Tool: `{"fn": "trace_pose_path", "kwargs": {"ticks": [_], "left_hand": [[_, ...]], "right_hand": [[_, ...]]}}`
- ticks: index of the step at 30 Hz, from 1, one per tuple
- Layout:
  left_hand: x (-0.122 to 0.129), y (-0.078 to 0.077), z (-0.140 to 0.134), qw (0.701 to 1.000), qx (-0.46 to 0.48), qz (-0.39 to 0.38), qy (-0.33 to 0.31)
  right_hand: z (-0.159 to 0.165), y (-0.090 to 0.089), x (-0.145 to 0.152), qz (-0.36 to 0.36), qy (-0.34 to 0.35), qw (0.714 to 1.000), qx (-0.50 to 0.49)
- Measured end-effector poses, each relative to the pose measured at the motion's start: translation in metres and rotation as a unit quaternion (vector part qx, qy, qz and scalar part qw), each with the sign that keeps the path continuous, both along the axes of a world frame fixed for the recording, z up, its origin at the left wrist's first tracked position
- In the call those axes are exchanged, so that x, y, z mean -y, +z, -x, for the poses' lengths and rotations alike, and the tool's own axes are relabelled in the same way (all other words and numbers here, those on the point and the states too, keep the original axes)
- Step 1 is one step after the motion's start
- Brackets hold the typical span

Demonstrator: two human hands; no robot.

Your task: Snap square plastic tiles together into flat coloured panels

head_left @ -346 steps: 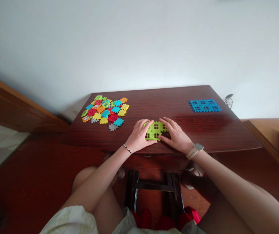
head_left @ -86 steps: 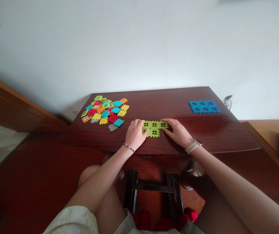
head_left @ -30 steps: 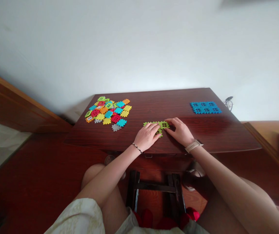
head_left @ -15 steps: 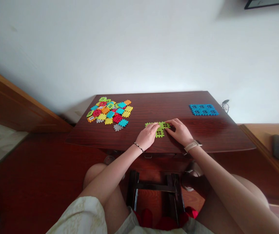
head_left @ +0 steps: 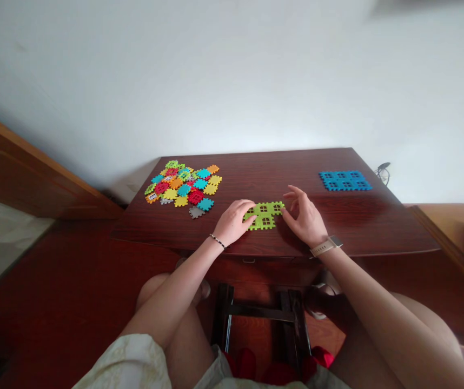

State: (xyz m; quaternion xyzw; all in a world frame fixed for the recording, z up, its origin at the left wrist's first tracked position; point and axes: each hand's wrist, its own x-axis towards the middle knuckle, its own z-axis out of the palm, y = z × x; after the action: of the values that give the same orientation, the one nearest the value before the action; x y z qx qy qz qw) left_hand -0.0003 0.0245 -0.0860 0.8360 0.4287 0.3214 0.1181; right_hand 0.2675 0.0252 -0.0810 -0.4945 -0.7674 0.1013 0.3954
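A flat panel of joined lime-green interlocking tiles (head_left: pixel 264 215) with window cut-outs lies on the table near its front edge. My left hand (head_left: pixel 235 219) grips the panel's left side, its thumb and fingers lying over the tiles and hiding part of them. At the panel's right end is my right hand (head_left: pixel 305 217), fingers apart and raised, with the thumb close to the tile edge; I cannot tell whether it touches. Nothing is held in the right hand.
A pile of loose coloured interlocking tiles (head_left: pixel 183 186) covers the table's left side. Toward the back right lies a joined blue tile panel (head_left: pixel 345 181). The dark wooden table (head_left: pixel 256 173) backs onto a white wall. A black cable (head_left: pixel 383 170) sits behind its right edge.
My left hand has shifted left along the green panel, uncovering more tiles. The right hand has let go of its right end and opened. The view has tilted slightly.
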Motion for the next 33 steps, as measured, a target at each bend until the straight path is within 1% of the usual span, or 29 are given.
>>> {"fn": "trace_pose_path", "kwargs": {"ticks": [2,5,8,10,14,23,33], "left_hand": [[-0.002,0.002,0.009,1.0,-0.009,0.009,-0.009],[-0.003,0.003,0.018,0.999,-0.024,0.02,-0.023],[-0.003,0.002,0.023,0.997,-0.046,0.032,-0.058],[-0.002,0.0,0.024,0.995,-0.06,0.036,-0.076],[-0.003,-0.003,0.026,0.994,-0.07,0.036,-0.077],[-0.004,-0.006,0.023,0.996,-0.055,0.034,-0.063],[-0.003,-0.01,0.022,0.997,-0.05,0.027,-0.057]], "right_hand": [[0.002,0.001,0.001,0.001,0.043,0.999,0.016],[0.003,-0.002,-0.002,0.0,0.122,0.99,0.067],[0.003,-0.008,-0.005,0.009,0.155,0.983,0.099],[0.003,-0.012,-0.007,0.016,0.164,0.98,0.109],[0.003,-0.015,-0.007,0.02,0.17,0.978,0.122],[0.003,-0.015,-0.01,0.011,0.173,0.973,0.151],[0.005,-0.013,-0.009,0.024,0.166,0.973,0.161]]}}
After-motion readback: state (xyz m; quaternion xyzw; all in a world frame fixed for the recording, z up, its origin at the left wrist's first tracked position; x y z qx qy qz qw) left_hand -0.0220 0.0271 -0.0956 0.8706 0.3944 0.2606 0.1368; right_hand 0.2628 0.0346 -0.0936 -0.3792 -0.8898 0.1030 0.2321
